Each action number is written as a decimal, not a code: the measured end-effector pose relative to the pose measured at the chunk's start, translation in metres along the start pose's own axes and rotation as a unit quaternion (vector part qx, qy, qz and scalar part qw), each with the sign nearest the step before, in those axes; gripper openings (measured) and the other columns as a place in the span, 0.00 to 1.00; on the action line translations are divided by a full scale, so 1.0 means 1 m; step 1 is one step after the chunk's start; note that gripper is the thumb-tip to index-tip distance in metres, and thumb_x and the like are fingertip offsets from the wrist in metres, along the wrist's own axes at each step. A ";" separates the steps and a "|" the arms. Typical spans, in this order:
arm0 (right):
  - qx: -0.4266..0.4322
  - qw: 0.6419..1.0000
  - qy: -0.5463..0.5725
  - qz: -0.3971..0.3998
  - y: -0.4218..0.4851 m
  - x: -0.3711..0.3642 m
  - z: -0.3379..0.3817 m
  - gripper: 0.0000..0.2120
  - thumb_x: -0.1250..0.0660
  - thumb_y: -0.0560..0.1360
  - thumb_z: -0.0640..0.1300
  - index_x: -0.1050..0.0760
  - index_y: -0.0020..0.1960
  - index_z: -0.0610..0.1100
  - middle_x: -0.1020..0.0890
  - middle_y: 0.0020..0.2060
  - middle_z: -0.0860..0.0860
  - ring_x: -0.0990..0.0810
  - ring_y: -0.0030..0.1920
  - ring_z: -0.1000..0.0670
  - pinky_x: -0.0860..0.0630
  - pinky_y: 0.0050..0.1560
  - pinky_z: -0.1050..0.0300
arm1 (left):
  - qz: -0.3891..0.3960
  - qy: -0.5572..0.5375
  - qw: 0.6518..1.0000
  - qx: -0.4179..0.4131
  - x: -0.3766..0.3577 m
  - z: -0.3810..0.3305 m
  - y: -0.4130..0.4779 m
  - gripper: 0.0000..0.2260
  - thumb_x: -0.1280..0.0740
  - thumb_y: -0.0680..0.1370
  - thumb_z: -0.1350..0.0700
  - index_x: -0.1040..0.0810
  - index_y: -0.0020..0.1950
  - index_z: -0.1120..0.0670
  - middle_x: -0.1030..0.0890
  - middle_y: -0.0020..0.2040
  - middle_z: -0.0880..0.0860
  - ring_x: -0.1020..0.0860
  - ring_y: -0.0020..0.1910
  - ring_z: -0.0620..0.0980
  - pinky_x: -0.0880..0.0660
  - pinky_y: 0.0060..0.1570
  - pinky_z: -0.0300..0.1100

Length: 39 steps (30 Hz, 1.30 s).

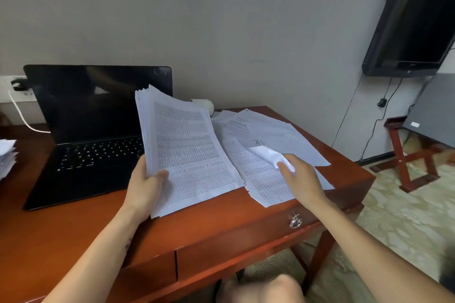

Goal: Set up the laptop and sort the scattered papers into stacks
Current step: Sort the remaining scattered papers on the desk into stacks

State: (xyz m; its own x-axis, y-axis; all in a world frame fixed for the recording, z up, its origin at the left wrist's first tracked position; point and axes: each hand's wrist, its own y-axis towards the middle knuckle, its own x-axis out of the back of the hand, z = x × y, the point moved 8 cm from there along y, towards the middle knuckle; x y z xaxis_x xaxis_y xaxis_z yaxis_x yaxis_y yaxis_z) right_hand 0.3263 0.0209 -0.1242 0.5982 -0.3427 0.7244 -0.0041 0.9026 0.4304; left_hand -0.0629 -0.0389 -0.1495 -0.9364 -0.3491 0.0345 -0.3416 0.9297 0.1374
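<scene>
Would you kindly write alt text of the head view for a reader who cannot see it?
A person's left hand grips a thick stack of printed pages, tilted up over a wooden desk, while the right hand pinches a curled sheet on the loose papers beside it. An open black laptop, screen dark, sits to the left.

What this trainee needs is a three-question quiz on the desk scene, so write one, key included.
1. True or false: the laptop is closed.
2. The left hand grips: A) a sheaf of papers, B) a mug, C) a phone.
3. Fill in: the right hand pinches a sheet by its curled ____ above the desk.
Key: 1 false; 2 A; 3 corner.
</scene>
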 end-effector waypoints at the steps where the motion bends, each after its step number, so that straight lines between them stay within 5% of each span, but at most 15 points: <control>1: 0.002 1.000 0.019 0.022 -0.003 0.001 0.003 0.12 0.37 0.82 0.50 0.23 0.64 0.50 0.17 0.53 0.55 0.19 0.53 0.54 0.29 0.44 0.69 | -0.002 -0.007 1.000 -0.001 0.000 -0.001 -0.001 0.21 0.35 0.83 0.65 0.28 0.72 0.45 0.19 0.61 0.46 0.20 0.61 0.48 0.23 0.59 0.50; 4: 0.018 0.987 0.044 0.153 -0.022 -0.010 0.010 0.13 0.36 0.81 0.55 0.26 0.65 0.57 0.20 0.57 0.61 0.23 0.58 0.61 0.28 0.54 0.63 | -0.016 -0.009 1.000 -0.003 0.002 -0.001 0.000 0.21 0.36 0.83 0.65 0.28 0.72 0.45 0.20 0.62 0.45 0.21 0.62 0.49 0.23 0.62 0.52; 7: 0.051 0.971 -0.040 0.231 -0.043 -0.022 0.012 0.23 0.35 0.77 0.64 0.31 0.70 0.61 0.33 0.66 0.68 0.39 0.68 0.64 0.42 0.71 0.57 | -0.032 0.010 0.999 -0.005 0.005 0.000 0.001 0.21 0.35 0.83 0.65 0.28 0.71 0.45 0.20 0.63 0.46 0.21 0.64 0.52 0.24 0.66 0.56; 11: 0.043 0.965 -0.079 0.248 -0.047 -0.022 0.020 0.31 0.35 0.73 0.71 0.38 0.73 0.65 0.39 0.66 0.68 0.47 0.61 0.65 0.45 0.69 0.56 | -0.023 0.005 1.000 -0.004 0.003 -0.001 -0.001 0.21 0.36 0.83 0.65 0.28 0.70 0.44 0.20 0.62 0.46 0.21 0.63 0.51 0.23 0.64 0.55; 14: 0.047 0.965 -0.084 0.245 -0.041 -0.022 0.021 0.28 0.36 0.75 0.69 0.35 0.72 0.63 0.36 0.65 0.66 0.44 0.60 0.64 0.44 0.69 0.55 | -0.019 0.017 1.000 -0.007 0.002 -0.001 -0.002 0.21 0.35 0.83 0.65 0.29 0.72 0.45 0.20 0.63 0.46 0.21 0.63 0.52 0.23 0.65 0.55; 17: 0.072 0.974 -0.095 0.194 -0.034 -0.020 0.021 0.21 0.36 0.78 0.64 0.29 0.68 0.58 0.29 0.60 0.62 0.33 0.62 0.58 0.37 0.63 0.55 | -0.018 0.013 1.000 -0.003 0.002 -0.002 -0.002 0.20 0.35 0.83 0.65 0.28 0.69 0.44 0.20 0.61 0.45 0.21 0.63 0.52 0.24 0.65 0.55; 20: 0.092 0.986 -0.114 0.080 -0.029 -0.013 0.023 0.09 0.35 0.81 0.51 0.23 0.60 0.51 0.23 0.49 0.57 0.24 0.51 0.51 0.30 0.45 0.57 | -0.010 0.010 1.000 -0.002 0.002 -0.002 -0.003 0.20 0.35 0.83 0.64 0.28 0.71 0.45 0.20 0.62 0.46 0.21 0.63 0.52 0.24 0.65 0.56; 23: 0.029 0.999 -0.016 -0.026 -0.027 -0.001 0.015 0.03 0.35 0.81 0.45 0.22 0.50 0.48 0.22 0.40 0.55 0.23 0.41 0.51 0.30 0.38 0.59 | 0.002 0.002 1.000 0.003 0.000 -0.002 -0.003 0.22 0.35 0.83 0.65 0.28 0.72 0.45 0.20 0.63 0.46 0.21 0.63 0.51 0.23 0.65 0.56; 28: -0.082 0.960 0.227 -0.146 -0.029 0.012 0.022 0.15 0.35 0.80 0.42 0.32 0.35 0.48 0.29 0.28 0.56 0.32 0.31 0.55 0.33 0.36 0.55 | 0.020 -0.014 0.999 0.022 -0.006 -0.002 -0.005 0.22 0.35 0.82 0.66 0.28 0.72 0.46 0.19 0.63 0.47 0.20 0.62 0.50 0.22 0.62 0.53; 34: 0.059 0.967 0.242 0.048 -0.028 -0.039 0.115 0.02 0.31 0.79 0.46 0.20 0.49 0.49 0.19 0.38 0.53 0.22 0.38 0.52 0.26 0.38 0.55 | 0.063 0.003 0.997 0.036 -0.020 -0.005 -0.007 0.18 0.37 0.83 0.66 0.23 0.64 0.45 0.16 0.58 0.48 0.16 0.57 0.50 0.19 0.55 0.48; 37: 0.065 0.961 0.209 0.169 -0.032 -0.074 0.132 0.05 0.33 0.79 0.55 0.20 0.52 0.56 0.18 0.45 0.57 0.20 0.44 0.56 0.24 0.44 0.56 | 0.071 0.024 0.997 0.032 -0.025 -0.009 -0.006 0.16 0.40 0.84 0.64 0.21 0.61 0.44 0.15 0.57 0.50 0.17 0.58 0.53 0.20 0.59 0.52; 39: 0.064 0.947 0.222 0.221 -0.037 -0.090 0.133 0.12 0.36 0.80 0.60 0.20 0.56 0.57 0.18 0.52 0.61 0.21 0.55 0.61 0.26 0.57 0.61 | 0.062 0.027 0.997 0.026 -0.025 -0.012 -0.004 0.12 0.40 0.85 0.61 0.21 0.60 0.46 0.16 0.57 0.50 0.17 0.59 0.51 0.21 0.57 0.47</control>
State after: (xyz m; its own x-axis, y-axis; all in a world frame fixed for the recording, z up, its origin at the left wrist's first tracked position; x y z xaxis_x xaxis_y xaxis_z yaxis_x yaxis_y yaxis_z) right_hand 0.1660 -0.0163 -0.1335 0.7940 0.2305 0.5625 -0.4125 0.8841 0.2199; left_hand -0.0372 -0.0354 -0.1395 -0.9667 -0.2351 0.1010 -0.2278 0.9706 0.0780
